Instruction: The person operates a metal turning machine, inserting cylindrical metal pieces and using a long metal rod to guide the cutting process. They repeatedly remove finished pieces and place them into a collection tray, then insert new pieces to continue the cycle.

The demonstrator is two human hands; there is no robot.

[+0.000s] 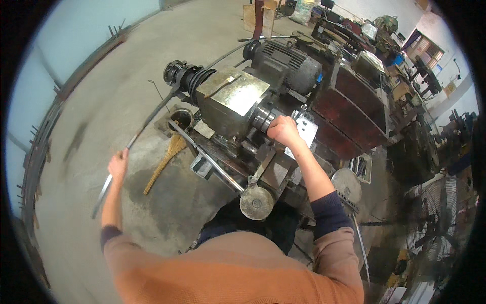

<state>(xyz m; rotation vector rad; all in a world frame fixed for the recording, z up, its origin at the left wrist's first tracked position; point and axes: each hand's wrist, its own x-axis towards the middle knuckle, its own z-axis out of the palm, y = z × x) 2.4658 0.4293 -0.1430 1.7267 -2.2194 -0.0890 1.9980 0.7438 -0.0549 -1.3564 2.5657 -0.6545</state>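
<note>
At the left, my left hand (118,163) is wrapped round a long metal bar (135,136). The bar slants up to the pulley end (194,81) of a small machine headstock (223,101), and its lower end sticks out below my hand. My right hand (284,130) is closed at the ringed steel spindle (263,116) on the headstock's right side. Whatever its fingers hold is hidden behind the knuckles. Just right of that hand lies a bright metal plate (307,133). A shiny sheet (238,93) covers the headstock's top.
Behind the headstock sits a ribbed electric motor (291,66). A straw hand broom (166,161) lies on the floor beside a steel rod (215,163) and a round container (181,118). Round handwheel discs (256,202) stand near my body. A fan (433,218) is at the right.
</note>
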